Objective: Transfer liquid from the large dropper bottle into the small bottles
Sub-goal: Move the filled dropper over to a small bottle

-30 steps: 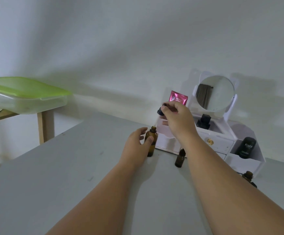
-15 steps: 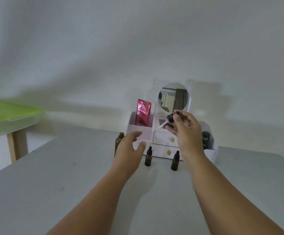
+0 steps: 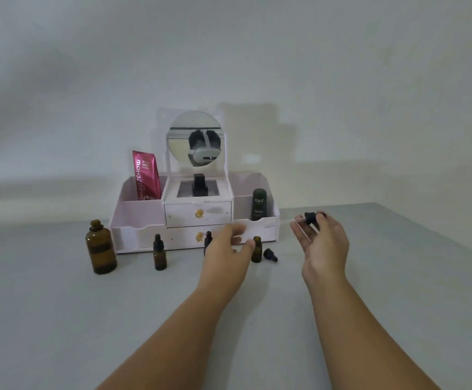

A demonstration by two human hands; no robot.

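Swung rightward since half a second back: right hand point(image 3: 323, 239), dropper and all, carried from in front of the organizer's drawers out toward the counter's right side, while left hand point(image 3: 230, 243) dropped away from the large dropper bottle's side toward the small bottles. Head view only. Large dropper bottle point(image 3: 101, 247) upright and uncapped near the counter's back left, just beside the white organizer point(image 3: 198, 213), long axis vertical, mouth up. Dropper point(image 3: 311, 217) pinched at its black bulb between right thumb and fingertips, long axis roughly level, glass tip aimed left toward the open bottle; liquid inside too faint to tell. Open small bottle point(image 3: 256, 249) upright in front of the organizer's right end, its loose cap point(image 3: 270, 255) lying on its side just beside it. Left hand loosely spread, holding nothing, thumb tip touching or nearly touching that open bottle. Capped small bottle point(image 3: 159, 253) upright further left; another point(image 3: 207, 240) half hidden behind the left hand. Judged early to midway: dropper drawn, no fill level readable anywhere, delivery into the open bottle and the capped ones apparently left.
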